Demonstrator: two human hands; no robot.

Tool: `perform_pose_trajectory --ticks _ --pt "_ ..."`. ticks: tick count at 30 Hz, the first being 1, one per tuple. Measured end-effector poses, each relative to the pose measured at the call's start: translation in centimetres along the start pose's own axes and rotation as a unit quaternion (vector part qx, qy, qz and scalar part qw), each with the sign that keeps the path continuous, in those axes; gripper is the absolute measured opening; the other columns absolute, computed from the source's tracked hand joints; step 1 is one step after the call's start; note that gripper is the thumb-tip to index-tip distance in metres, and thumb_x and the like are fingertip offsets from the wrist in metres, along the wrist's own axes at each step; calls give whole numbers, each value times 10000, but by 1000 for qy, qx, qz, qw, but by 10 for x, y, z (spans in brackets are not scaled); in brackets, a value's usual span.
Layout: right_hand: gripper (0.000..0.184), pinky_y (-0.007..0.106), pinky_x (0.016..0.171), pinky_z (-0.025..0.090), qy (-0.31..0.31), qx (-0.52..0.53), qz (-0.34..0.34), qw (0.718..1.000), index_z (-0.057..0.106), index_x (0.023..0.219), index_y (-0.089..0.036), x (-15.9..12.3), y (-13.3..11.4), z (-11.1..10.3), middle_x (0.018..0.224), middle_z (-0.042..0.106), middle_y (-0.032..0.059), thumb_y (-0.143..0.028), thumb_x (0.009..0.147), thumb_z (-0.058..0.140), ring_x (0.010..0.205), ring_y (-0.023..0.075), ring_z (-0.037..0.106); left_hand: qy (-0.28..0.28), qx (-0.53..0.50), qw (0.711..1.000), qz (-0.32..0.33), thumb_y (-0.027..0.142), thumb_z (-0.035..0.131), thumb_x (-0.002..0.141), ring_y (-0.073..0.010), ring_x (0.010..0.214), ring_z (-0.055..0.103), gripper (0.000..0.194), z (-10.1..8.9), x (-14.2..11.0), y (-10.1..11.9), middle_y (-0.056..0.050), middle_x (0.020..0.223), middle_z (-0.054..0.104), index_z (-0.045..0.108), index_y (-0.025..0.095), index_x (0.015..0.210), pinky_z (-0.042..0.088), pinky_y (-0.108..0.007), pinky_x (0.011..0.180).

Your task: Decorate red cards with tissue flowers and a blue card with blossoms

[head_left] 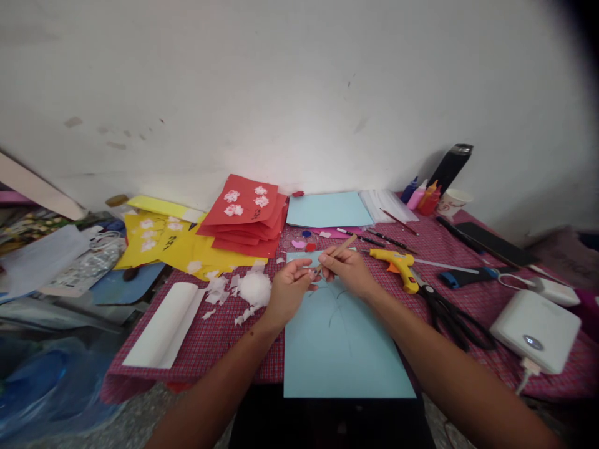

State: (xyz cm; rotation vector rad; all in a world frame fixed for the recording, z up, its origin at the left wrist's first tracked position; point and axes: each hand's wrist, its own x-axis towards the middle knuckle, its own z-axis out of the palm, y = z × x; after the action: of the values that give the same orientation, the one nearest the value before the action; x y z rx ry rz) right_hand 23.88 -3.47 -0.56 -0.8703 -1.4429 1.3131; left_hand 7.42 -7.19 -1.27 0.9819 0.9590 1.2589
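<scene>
Both my hands meet above the far part of a light blue sheet of paper (346, 368), which carries a few thin dark curved lines. In my right hand (345, 268) a narrow brown strip (345, 244) is pinched, its upper end sticking out past the fingers. Whether it is wood or paper I cannot tell. My left hand (292, 287) has thumb and forefinger closed at the strip's lower end; the fingers partly hide that end. Left of the sheet lies a white tissue ball (255, 289) among torn tissue scraps (216, 290).
Red cards (243, 215) and yellow sheets (187, 246) with blossoms lie left. A folded white sheet (161, 327) is nearer. On the right are a yellow glue gun (397, 265), black-handled scissors (456, 315), a utility knife (461, 277), a white box (536, 327), paint bottles (428, 199) and a dark flask (452, 165).
</scene>
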Motion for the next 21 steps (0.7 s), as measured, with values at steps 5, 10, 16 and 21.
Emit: perform_pose_trajectory --ticks 5,10,16,21 --pt "284 255 525 500 -45 65 3 997 678 914 -180 -1 -2 -4 713 689 6 -375 738 785 556 124 605 2 -31 999 -19 302 821 674 -194 751 708 459 0 0 1 -73 850 732 622 140 1054 554 -294 637" --pt "267 246 505 479 -39 42 13 998 655 874 -161 1 -3 -6 665 699 18 -376 760 768 522 125 608 -17 -49 998 -35 288 825 668 -190 757 709 466 0 -2 2 -78 850 738 619 141 1059 554 -284 631" --pt "304 228 461 431 3 -8 29 1000 645 741 -158 2 -3 -3 565 640 -10 -435 739 768 463 104 549 -42 -16 999 -15 286 786 712 -189 760 705 384 1 -4 4 -78 869 737 634 146 1035 561 -288 621" --pt "266 228 439 420 27 -17 31 999 632 697 -171 0 -2 1 543 626 -15 -401 744 756 442 108 542 -63 70 995 34 232 699 788 -191 815 701 298 0 -7 -3 -69 930 736 648 185 1078 568 -288 645"
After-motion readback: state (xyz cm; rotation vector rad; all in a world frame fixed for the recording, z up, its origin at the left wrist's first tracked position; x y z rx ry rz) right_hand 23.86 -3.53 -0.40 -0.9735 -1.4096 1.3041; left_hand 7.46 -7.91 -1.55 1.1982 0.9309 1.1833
